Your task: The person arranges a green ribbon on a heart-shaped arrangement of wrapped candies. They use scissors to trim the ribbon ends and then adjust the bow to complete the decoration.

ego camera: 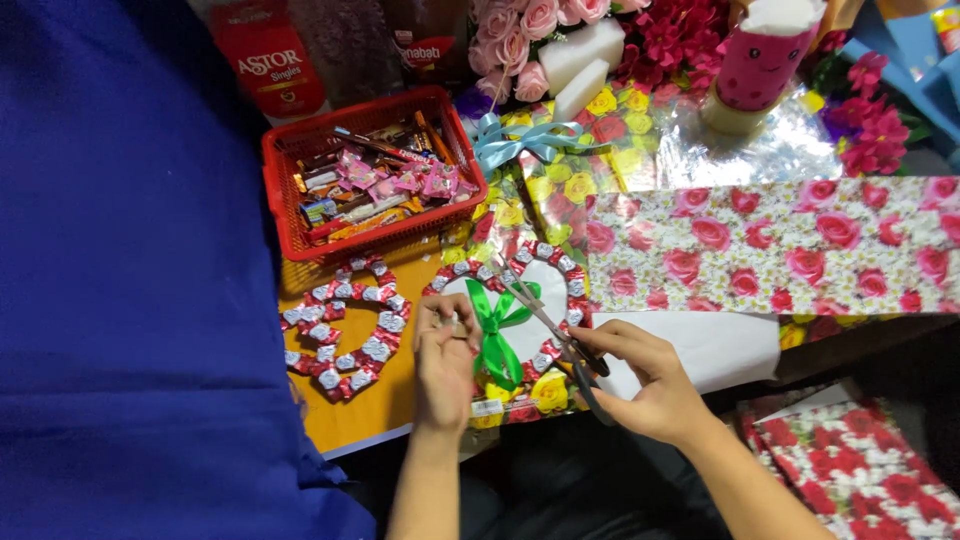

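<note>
Right hand [650,385] closed on black-handled scissors [560,335], blades angled up-left over the candy-edged heart [545,262] on the worktop [370,415]. Left hand [445,355] pinched shut on something small, too hidden to make out, just beside the green ribbon bow [495,325] lying across that heart. Second candy heart [345,330] further left, below the red basket [285,225] of sweets; rose-print paper [780,245] to the right.

I count two candy hearts [345,330] [520,300], one red basket [280,215], one pair of scissors [555,330], one green bow [495,325], one blue bow [515,140] and two white blocks [595,45] [585,88].
</note>
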